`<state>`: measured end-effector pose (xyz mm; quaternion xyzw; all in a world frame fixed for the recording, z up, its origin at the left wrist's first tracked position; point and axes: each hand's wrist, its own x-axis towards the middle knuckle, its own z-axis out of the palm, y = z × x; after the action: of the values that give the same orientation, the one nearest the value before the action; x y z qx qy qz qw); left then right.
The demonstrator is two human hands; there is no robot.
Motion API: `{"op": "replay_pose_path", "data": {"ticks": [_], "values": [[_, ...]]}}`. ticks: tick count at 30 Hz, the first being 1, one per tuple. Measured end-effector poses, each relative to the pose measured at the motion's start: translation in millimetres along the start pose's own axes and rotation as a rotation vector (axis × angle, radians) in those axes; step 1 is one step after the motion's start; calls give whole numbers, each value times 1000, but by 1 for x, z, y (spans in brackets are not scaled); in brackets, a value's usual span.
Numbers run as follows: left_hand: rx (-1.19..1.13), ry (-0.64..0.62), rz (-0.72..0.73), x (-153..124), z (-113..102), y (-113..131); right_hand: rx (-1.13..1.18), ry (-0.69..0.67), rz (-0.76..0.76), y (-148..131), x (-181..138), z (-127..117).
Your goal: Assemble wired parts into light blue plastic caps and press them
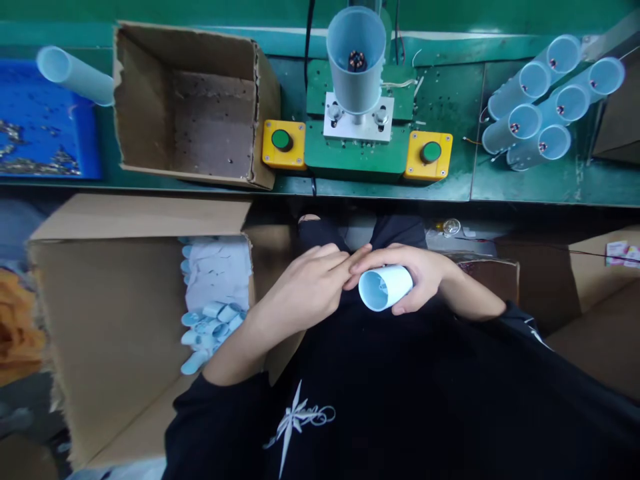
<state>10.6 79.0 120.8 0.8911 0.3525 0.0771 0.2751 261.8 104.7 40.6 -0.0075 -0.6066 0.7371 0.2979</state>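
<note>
My right hand (425, 270) is wrapped around a light blue plastic tube (395, 285), its open end tilted toward me, with some moulded detail inside. Close by on the left, my left hand (317, 280) has its fingers pressed together, their tips meeting the fingers of my right hand. Its thumb and anything pinched there are hidden. Above my hands on the bench, another light blue tube (356, 87) stands on the metal plate (358, 128) of a green fixture. A motor-like part with copper windings (357, 61) shows inside that tube.
Yellow button boxes (284, 143) flank the fixture. To its left are an open cardboard box (215, 120), a leaning tube (75, 77) and a blue tray (87, 140) of small metal parts. Several tubes (523, 127) stand at right. A large carton (110, 320) beside me contains more tubes (213, 327).
</note>
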Motion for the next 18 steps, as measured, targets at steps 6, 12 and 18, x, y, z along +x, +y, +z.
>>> {"op": "replay_pose_path", "data": {"ticks": [6,12,18], "values": [[-209,59,-72,-5,-2,3,321,-93,2,-11,-2,-4],[-86,68,-23,-3,-3,7,127,-120,-13,-4,6,-1],[-66,4,35,-5,-12,3,505,-245,-38,-8,1,-3]]}}
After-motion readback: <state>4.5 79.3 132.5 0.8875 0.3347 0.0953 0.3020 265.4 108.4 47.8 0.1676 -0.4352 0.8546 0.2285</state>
